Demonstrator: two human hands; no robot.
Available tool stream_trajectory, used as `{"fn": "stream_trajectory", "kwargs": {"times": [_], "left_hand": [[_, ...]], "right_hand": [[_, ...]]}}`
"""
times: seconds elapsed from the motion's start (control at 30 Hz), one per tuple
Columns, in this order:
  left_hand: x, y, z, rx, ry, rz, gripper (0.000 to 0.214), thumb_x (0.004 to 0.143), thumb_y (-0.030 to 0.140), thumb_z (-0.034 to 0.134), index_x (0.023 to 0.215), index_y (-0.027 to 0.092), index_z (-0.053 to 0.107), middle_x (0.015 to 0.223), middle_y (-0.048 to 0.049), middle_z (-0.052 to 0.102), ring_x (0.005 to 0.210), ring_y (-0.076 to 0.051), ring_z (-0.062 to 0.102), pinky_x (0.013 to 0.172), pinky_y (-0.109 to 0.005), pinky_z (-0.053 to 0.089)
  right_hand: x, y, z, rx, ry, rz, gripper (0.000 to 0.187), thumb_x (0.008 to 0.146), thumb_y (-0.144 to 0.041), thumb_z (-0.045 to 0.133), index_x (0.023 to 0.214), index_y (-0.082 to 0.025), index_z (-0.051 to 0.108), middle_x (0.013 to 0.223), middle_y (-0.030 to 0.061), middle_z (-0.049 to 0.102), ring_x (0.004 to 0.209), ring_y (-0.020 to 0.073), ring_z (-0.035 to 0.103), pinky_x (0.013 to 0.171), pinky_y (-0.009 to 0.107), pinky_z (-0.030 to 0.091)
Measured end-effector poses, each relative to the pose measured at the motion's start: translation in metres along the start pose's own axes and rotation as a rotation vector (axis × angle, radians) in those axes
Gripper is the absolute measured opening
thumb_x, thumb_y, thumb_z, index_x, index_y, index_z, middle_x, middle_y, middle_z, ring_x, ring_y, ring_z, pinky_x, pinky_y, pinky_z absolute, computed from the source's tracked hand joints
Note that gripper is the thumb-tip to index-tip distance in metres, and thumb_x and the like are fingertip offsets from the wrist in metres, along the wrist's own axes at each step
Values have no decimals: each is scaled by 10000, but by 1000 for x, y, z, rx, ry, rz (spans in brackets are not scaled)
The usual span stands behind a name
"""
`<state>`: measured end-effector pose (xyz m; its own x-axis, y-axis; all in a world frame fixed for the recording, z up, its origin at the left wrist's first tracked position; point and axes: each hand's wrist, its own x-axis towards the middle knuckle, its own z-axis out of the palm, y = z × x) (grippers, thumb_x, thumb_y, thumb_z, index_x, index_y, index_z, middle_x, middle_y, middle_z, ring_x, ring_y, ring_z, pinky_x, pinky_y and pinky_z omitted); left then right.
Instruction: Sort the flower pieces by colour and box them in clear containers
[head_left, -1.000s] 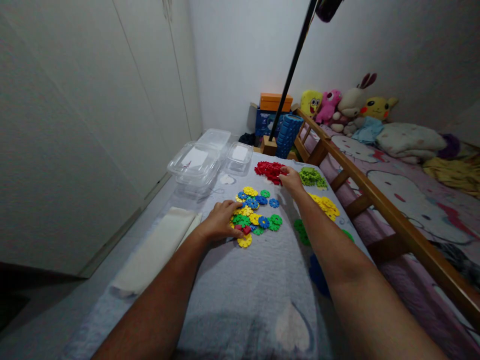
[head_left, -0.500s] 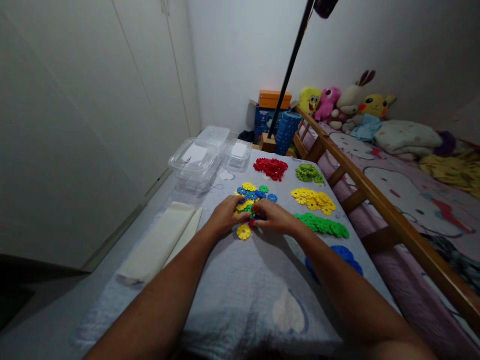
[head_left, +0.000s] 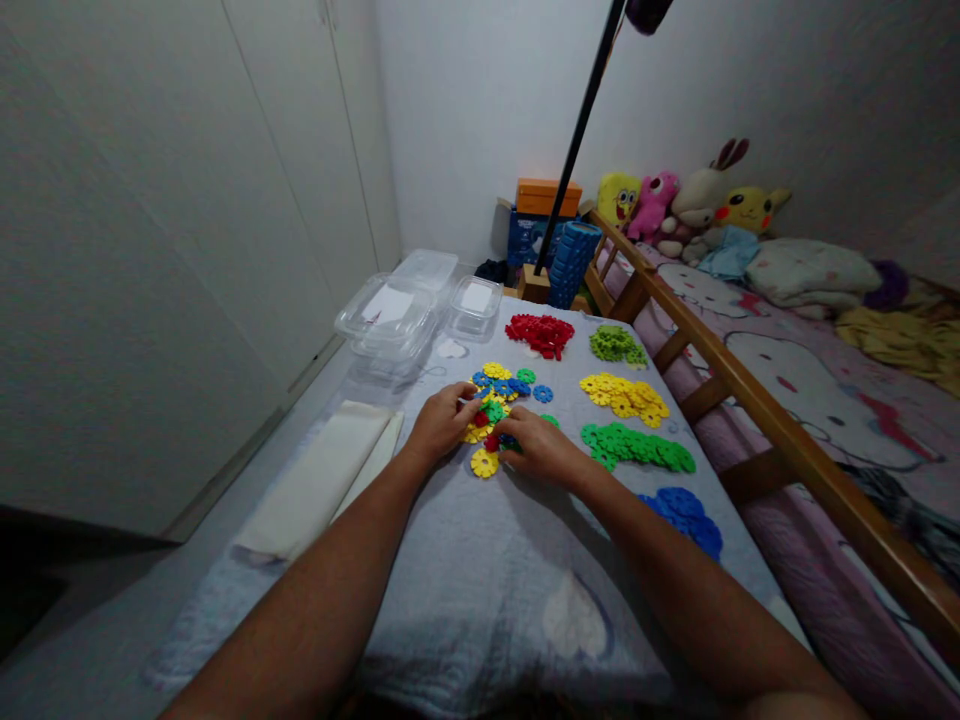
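Only the head view to go on. A second ago the right hand was stretched out to the far red pile [head_left: 541, 335]; by half a second ago it had come back, and now the right hand [head_left: 544, 450] sits at the near right edge of the mixed pile [head_left: 501, 385]. The left hand [head_left: 442, 425] hasn't really left that pile the whole time, it has just shuffled a bit along its left edge. My read is that one trip to the reds is over and both hands are back to picking through the mixed pieces.

Pose-wise, both forearms come in from the near edge and converge. The left hand is palm down with its fingers curled onto the pieces. The right hand is palm down too, fingertips tucked in towards a red piece [head_left: 491, 442] lying between the two hands, with a lone yellow piece [head_left: 484, 463] just near of it. I can't tell whether either grip is actually closed on a piece, since the fingers hide that.

Everything lies on the blanket-covered worktop [head_left: 480, 590]. To the right are the sorted heaps: light green pile [head_left: 616, 345], yellow pile [head_left: 626, 395], green pile [head_left: 637, 447] and blue pile [head_left: 686, 508] nearest. The clear containers [head_left: 390, 320] sit at far left, a folded cloth [head_left: 322, 480] at near left, and the bed rail [head_left: 750, 390] runs along the right.
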<state>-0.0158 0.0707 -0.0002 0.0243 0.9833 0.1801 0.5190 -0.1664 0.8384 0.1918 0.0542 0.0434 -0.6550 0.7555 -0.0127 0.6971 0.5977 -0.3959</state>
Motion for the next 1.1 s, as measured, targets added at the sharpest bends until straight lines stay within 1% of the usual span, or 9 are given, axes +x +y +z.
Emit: {"fn": "stream_trajectory", "kwargs": {"times": [0.17,0.3,0.43,0.67,0.73,0.8,0.9,1.0,1.1], "left_hand": [[1,3,-2,1,-4,26,320,942,400,500,1018,191,729,1008,-63,780,868,-198,704,831,-313,536],[1,4,-2,-12,-11,30,316,927,388,491,995,195,731,991,-57,781,906,-207,707,845,-313,531],[1,1,-1,-29,-2,32,291,916,362,499,981,199,731,992,-54,781,928,-208,709,862,-311,529],[1,0,0,3,23,27,255,910,315,512,977,212,736,985,-44,786,915,-203,712,875,-313,528],[1,0,0,15,37,25,250,908,308,514,970,214,738,984,-43,785,918,-204,710,880,-316,528],[2,0,0,27,58,16,247,906,309,520,970,212,739,989,-47,783,926,-207,708,886,-320,527],[2,-2,-1,46,83,-2,250,910,320,527,982,206,737,1004,-60,779,939,-215,704,889,-333,527],[3,-2,0,79,90,-12,241,908,308,532,991,205,734,1013,-67,774,932,-219,695,889,-347,532],[4,-3,0,121,90,-11,223,898,294,545,985,207,731,1008,-64,766,902,-212,686,885,-347,534]], "right_hand": [[4,-12,-1,-19,-9,7,177,903,-191,697,1076,-175,727,1143,102,645,1030,212,611,879,298,455],[9,-16,1,-62,-15,13,159,915,-211,670,1062,-179,722,1072,83,679,966,200,613,811,279,433],[12,-13,2,-80,-18,18,133,926,-165,609,960,-182,737,963,65,701,901,187,614,766,271,404],[17,-9,4,-73,-60,-45,166,878,-116,619,911,-187,765,934,59,713,838,173,608,733,262,391],[20,-7,0,-36,-59,-67,170,854,-91,624,868,-183,767,901,54,718,822,169,605,738,261,396],[24,0,-8,23,-8,-66,173,822,-69,628,817,-181,759,857,42,716,801,160,602,738,256,401],[36,21,-25,179,138,60,154,801,-83,619,796,-177,741,788,16,704,739,140,593,692,240,403],[51,48,-38,385,294,265,92,795,-149,623,750,-172,699,690,-9,670,651,123,570,617,223,403],[66,74,-43,527,432,479,53,742,-190,659,693,-173,646,610,-28,615,576,116,539,556,219,406]]}}
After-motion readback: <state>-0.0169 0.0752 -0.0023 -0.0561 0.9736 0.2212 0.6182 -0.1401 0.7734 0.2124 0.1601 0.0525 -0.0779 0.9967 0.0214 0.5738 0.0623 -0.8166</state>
